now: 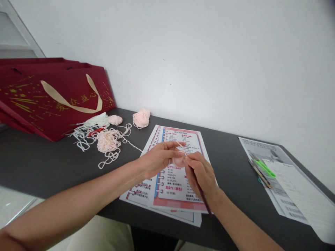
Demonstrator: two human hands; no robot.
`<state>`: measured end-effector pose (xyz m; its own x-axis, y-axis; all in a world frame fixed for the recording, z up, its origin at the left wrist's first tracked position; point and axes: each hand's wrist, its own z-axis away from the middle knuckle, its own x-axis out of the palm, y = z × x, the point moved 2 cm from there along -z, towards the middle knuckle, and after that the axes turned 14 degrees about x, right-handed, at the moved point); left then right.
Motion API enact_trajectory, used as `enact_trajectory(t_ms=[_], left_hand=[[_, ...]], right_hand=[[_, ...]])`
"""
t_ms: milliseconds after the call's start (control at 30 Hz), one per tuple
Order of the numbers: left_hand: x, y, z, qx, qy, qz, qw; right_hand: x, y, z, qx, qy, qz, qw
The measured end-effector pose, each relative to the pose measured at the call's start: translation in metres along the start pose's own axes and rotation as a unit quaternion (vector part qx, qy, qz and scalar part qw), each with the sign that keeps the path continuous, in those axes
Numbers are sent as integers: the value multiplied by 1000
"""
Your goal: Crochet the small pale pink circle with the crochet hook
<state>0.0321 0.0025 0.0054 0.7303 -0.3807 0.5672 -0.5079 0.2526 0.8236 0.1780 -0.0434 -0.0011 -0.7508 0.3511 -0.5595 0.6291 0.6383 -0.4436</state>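
Above the printed sheets, my left hand (159, 156) is closed on a small pale pink crochet piece (179, 161), partly hidden by the fingers. Pale yarn runs up by its index finger. My right hand (201, 171) grips a crochet hook (199, 190) with a dark red handle that slants down toward the table's front edge. The hook's tip meets the yarn at the piece, between both hands. Beneath them lie the printed pattern sheets (180, 205), with red headings and a drawn spiral binding. A pink yarn strand (133, 144) trails from the loose heap toward the sheets.
To the left sit a tangled pink yarn heap (108, 140), white yarn (96, 121) and a pink yarn ball (141, 118). Red gift bags (57, 97) stand behind them. At right, papers (295, 188) carry a green-handled tool (265, 168) and slim tools. A white wall rises behind the table.
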Motion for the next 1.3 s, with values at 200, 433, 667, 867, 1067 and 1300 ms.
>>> enact_trajectory(t_ms=[200,433,667,867,1067,1300], left_hand=[[-2,8,-2,-7,4,-9,1000],[-9,17,-6,11,-41,-41,998],[-15,23,-8,-14,-83,-68,994],[-16,30,-7,-33,-104,-79,991],[-17,35,-6,-70,-138,-85,984],[-14,33,-5,-54,-191,-128,972]], right_hand=[[1,16,-4,280,-48,-344,895],[-6,15,-10,310,-41,-419,852],[-11,16,-12,324,-67,-447,831],[-18,16,-15,287,-85,-381,875],[-25,17,-15,298,-130,-385,864],[-21,17,-20,361,-150,-528,754]])
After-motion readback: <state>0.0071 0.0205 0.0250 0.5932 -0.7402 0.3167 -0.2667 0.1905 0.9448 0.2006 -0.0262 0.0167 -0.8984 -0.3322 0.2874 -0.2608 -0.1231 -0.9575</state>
